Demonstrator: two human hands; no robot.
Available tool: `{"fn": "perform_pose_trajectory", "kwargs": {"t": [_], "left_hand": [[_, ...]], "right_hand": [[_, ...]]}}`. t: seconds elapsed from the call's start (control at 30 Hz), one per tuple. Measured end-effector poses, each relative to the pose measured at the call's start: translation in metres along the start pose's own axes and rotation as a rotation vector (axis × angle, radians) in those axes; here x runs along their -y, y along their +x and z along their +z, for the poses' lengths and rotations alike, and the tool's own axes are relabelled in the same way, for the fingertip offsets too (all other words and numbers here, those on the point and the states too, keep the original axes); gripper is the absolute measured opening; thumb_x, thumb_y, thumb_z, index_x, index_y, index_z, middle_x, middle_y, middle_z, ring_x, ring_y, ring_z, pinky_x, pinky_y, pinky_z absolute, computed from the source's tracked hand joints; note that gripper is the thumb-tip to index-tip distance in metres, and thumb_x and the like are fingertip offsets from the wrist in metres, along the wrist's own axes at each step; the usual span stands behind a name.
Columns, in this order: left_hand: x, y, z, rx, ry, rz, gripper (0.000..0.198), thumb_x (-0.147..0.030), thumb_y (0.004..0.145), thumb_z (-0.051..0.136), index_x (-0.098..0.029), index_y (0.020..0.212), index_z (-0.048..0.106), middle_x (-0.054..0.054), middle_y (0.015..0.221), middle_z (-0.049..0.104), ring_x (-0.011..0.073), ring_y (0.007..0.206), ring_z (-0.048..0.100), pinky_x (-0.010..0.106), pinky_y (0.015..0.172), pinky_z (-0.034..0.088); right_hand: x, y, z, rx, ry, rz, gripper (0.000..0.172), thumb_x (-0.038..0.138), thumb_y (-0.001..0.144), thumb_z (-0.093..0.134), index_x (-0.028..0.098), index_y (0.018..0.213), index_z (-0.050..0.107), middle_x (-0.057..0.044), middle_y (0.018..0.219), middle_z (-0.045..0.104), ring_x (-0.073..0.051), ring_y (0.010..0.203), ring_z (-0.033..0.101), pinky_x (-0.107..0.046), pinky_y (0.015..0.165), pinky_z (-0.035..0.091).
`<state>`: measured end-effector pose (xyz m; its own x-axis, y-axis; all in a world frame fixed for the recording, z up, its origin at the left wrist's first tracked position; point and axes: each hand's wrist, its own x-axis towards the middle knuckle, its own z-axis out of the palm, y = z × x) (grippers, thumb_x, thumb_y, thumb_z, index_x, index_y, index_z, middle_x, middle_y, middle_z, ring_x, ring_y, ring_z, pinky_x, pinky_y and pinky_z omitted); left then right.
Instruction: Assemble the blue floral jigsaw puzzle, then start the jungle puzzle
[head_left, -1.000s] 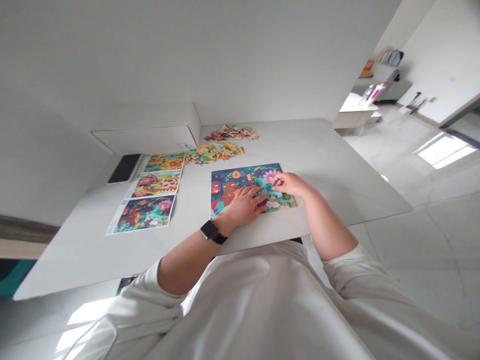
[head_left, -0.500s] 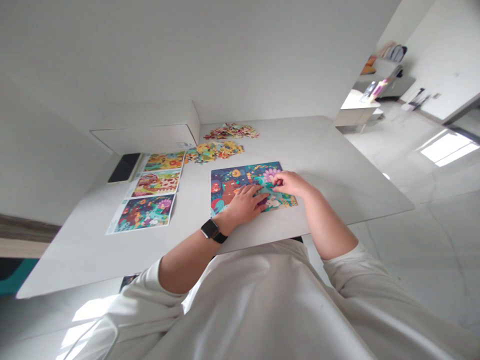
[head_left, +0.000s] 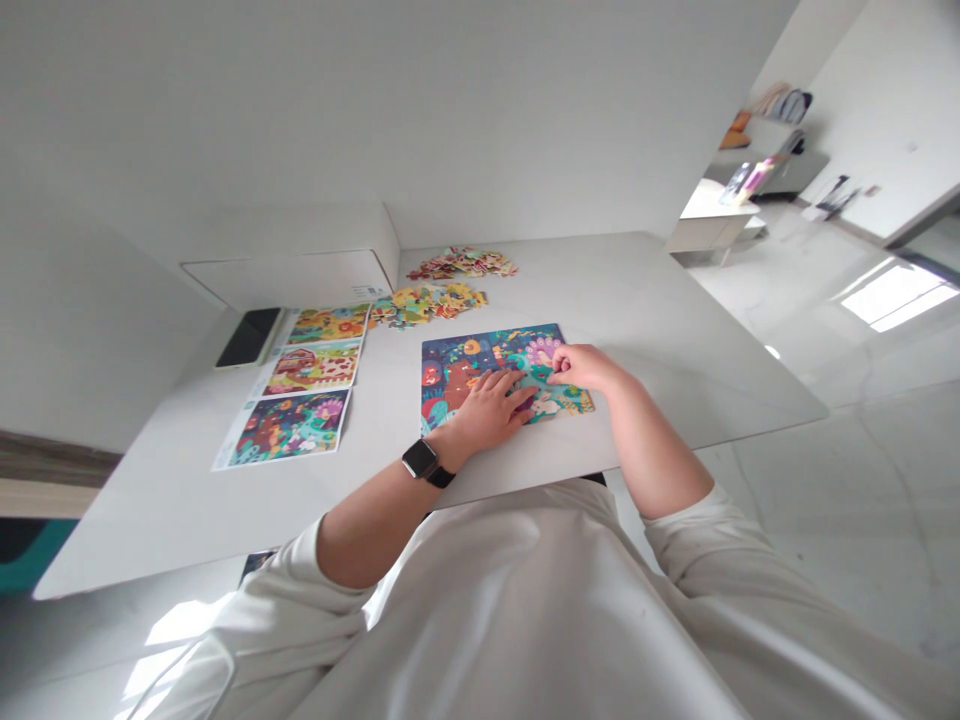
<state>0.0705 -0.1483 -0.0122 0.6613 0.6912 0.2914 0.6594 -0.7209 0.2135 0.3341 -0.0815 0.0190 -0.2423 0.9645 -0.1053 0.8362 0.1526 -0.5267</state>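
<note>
A colourful jigsaw puzzle [head_left: 480, 350] with a bear, a peacock and a rabbit lies flat on the table in front of me. Across its lower middle rests my left hand [head_left: 491, 410], fingers spread and palm down, covering part of the picture. My right hand [head_left: 581, 368] is at the puzzle's right side, just below the peacock. Its fingers are curled in and pinched together at the surface; whatever may be between the fingertips is too small to make out.
Left of the puzzle lies a sheet with three printed pictures [head_left: 311, 368], a phone [head_left: 251, 337] beside it. Yellowish puzzle pieces [head_left: 435, 303] and reddish pieces [head_left: 465, 263] form two piles behind. A white box [head_left: 292, 275] stands at the back left of the table [head_left: 637, 290].
My right hand has shifted very slightly to the right, showing a little more of the peacock. The left hand stays where it was.
</note>
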Motion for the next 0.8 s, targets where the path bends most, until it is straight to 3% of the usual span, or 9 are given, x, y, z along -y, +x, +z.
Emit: {"fn": "perform_pose_trajectory", "kwargs": {"t": [0.13, 0.43, 0.6, 0.8], "left_hand": [[0.001, 0.003, 0.006, 0.015, 0.052, 0.016, 0.053, -0.046, 0.112, 0.045, -0.027, 0.158, 0.062, 0.014, 0.167, 0.055, 0.0375, 0.157, 0.046, 0.062, 0.131, 0.032], [0.003, 0.018, 0.005, 0.147, 0.121, 0.105, 0.064, -0.048, 0.115, 0.030, -0.020, 0.170, 0.045, 0.012, 0.176, 0.042, 0.0360, 0.165, 0.035, 0.064, 0.137, 0.014], [0.014, 0.036, 0.007, 0.205, 0.119, 0.093, 0.065, -0.046, 0.115, 0.027, -0.018, 0.173, 0.038, 0.012, 0.179, 0.036, 0.0308, 0.167, 0.034, 0.058, 0.138, 0.018], [0.039, 0.048, 0.006, 0.174, 0.170, 0.049, 0.064, -0.040, 0.114, 0.032, -0.018, 0.174, 0.038, 0.013, 0.178, 0.038, 0.0298, 0.166, 0.035, 0.054, 0.137, 0.024]], "right_hand": [[0.004, 0.001, -0.001, -0.012, -0.063, 0.011, 0.026, 0.037, 0.078, 0.094, 0.023, 0.078, 0.072, 0.001, 0.082, 0.076, -0.016, 0.071, 0.063, -0.027, 0.066, 0.041], [0.016, -0.003, -0.006, -0.005, -0.240, 0.064, 0.019, 0.041, 0.098, 0.075, 0.023, 0.093, 0.079, -0.004, 0.099, 0.083, -0.019, 0.083, 0.070, -0.028, 0.071, 0.042], [0.017, -0.001, -0.005, 0.014, -0.288, 0.075, 0.019, 0.039, 0.101, 0.071, 0.023, 0.096, 0.079, -0.005, 0.100, 0.083, -0.019, 0.084, 0.070, -0.028, 0.069, 0.039], [0.017, -0.002, -0.003, 0.002, -0.277, 0.061, 0.022, 0.041, 0.103, 0.069, 0.023, 0.093, 0.077, -0.005, 0.095, 0.082, -0.018, 0.081, 0.069, -0.028, 0.067, 0.038]]}}
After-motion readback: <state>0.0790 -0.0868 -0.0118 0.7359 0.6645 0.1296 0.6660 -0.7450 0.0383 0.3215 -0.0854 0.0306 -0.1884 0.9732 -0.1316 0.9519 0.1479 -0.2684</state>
